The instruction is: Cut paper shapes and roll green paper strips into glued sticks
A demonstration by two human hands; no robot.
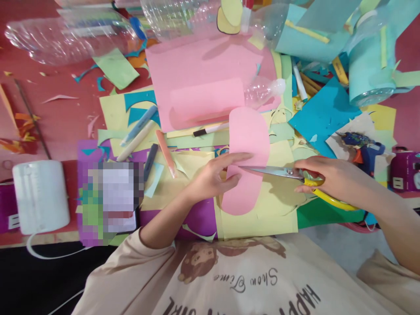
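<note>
A pink paper piece [247, 131] with a rounded outer edge is pinched at its inner side between the thumb and fingers of my left hand [218, 175]. My right hand [331, 175] grips the yellow handles of a pair of scissors [282, 171]. Their metal blades lie across the middle of the pink paper, the tips close to my left fingertips. Whether the blades are fully closed is hard to tell. Beneath the paper are pale yellow sheets [278, 218]. Just above my left hand lies a black-capped white marker [210, 130], partly under the pink piece.
Behind lies a pink-wrapped plastic bottle [210, 98] on a large pink sheet [197, 57]. A teal-wrapped bottle [370, 65] and a glue gun [369, 153] are on the right. Leftward are several markers [166, 153], a blurred phone [120, 197] and a white case [42, 197].
</note>
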